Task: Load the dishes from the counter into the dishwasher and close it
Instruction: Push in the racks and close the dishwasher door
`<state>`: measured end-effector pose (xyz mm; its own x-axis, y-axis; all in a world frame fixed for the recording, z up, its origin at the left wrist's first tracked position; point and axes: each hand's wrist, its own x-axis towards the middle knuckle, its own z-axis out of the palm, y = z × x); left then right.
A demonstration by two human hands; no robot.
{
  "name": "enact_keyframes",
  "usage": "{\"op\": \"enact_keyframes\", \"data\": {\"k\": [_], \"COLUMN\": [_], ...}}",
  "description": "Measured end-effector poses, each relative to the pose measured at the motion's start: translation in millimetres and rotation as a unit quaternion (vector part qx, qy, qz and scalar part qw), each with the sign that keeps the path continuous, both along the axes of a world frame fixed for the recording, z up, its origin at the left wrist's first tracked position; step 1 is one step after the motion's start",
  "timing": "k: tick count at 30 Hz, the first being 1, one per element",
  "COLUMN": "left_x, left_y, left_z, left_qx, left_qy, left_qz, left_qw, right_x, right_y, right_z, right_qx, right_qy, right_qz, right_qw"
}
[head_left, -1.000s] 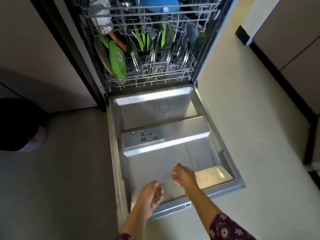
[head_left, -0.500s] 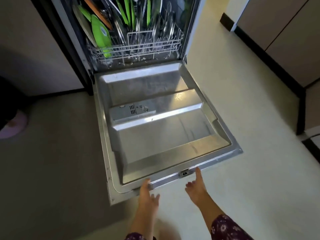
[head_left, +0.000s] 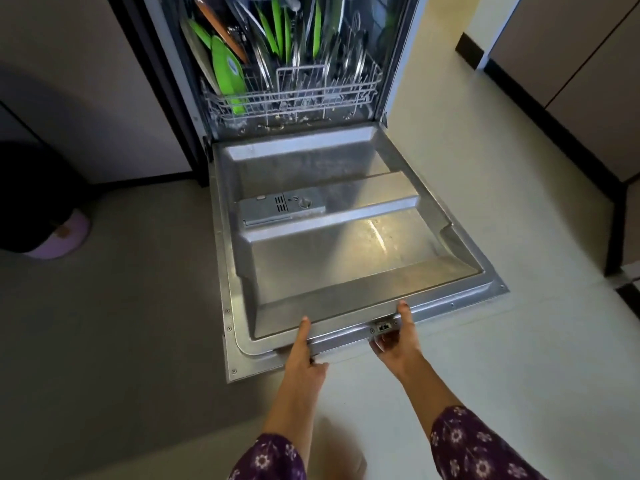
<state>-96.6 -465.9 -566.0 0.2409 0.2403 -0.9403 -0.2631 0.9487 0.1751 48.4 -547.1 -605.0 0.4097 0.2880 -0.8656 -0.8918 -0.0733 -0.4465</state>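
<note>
Gripping the dishwasher door [head_left: 346, 265] by its near edge, I am holding my left hand [head_left: 306, 356] and right hand [head_left: 398, 341] thumbs on top, fingers underneath, for lifting it shut; beyond, dishes [head_left: 228, 74] are standing in the rack [head_left: 311, 95].

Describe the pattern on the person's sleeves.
Dark purple fabric with small pale flowers; the head view shows it best on the right sleeve.
</note>
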Motion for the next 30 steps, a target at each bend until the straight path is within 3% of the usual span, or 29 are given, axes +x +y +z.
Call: {"op": "enact_keyframes", "data": {"k": [5,9,20,30], "left_x": [4.3,10.8,38.1,75.7], "left_y": [21.1,44.5,130.9,263.1], "left_z": [81.9,158.4,369.6,443.1], "left_qx": [0.004,0.034,0.018,0.153], "left_qy": [-0.005,-0.01,-0.033,0.057], "left_qz": [0.083,0.077,0.034,-0.071], "left_qw": [0.997,0.996,0.999,0.984], "right_x": [1.6,12.3,61.4,96.3], "right_y": [19.3,47.1,133.5,270.7], "right_z": [82.0,164.6,353.8,445.2], "right_qx": [-0.058,-0.085,-0.025,-0.146], "right_qy": [-0.045,-0.06,-0.064,-0.271], "right_qz": [0.021,0.052,0.152,0.198], "right_qw": [0.997,0.993,0.986,0.931]}}
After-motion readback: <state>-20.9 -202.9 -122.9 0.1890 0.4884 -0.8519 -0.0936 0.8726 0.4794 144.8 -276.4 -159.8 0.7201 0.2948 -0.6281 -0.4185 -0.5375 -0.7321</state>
